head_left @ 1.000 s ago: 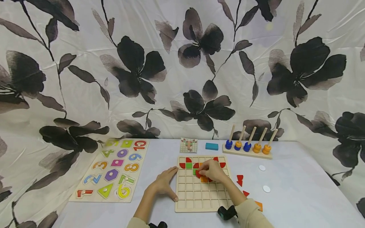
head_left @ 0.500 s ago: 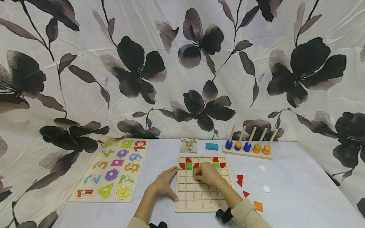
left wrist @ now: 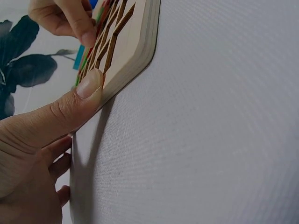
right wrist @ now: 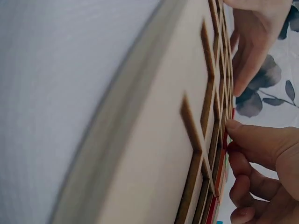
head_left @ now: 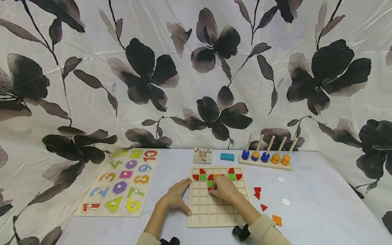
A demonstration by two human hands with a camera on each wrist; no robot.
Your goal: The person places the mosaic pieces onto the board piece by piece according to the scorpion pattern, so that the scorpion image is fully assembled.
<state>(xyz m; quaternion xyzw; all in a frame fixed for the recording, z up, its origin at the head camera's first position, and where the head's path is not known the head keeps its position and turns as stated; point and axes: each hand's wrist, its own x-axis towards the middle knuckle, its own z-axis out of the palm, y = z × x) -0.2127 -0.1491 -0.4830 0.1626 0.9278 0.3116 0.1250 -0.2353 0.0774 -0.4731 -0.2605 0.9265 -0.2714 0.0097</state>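
Observation:
A wooden grid board (head_left: 203,219) lies at the middle of the table, with red, green and orange pieces in its upper cells. My left hand (head_left: 176,196) rests along its left edge, fingers straight; in the left wrist view the thumb (left wrist: 70,107) touches the rim near a corner. Over the upper middle, my right hand (head_left: 225,189) pinches a red piece (right wrist: 225,140) between thumb and forefinger. That piece sits low at the cell just below a green square (head_left: 210,183), mostly hidden by the fingers. The cells under the right hand are hidden.
Right of the board lie red pieces (head_left: 264,207), an orange square (head_left: 277,220) and two white discs (head_left: 286,202). Behind stand a pattern card (head_left: 202,156), a blue block (head_left: 227,157) and a peg stand with rings (head_left: 265,162). A number puzzle (head_left: 116,187) lies left.
The right hand has shifted slightly left and down with the red piece, lowering it to the board below the green square. It has since stayed there. The left hand has not moved.

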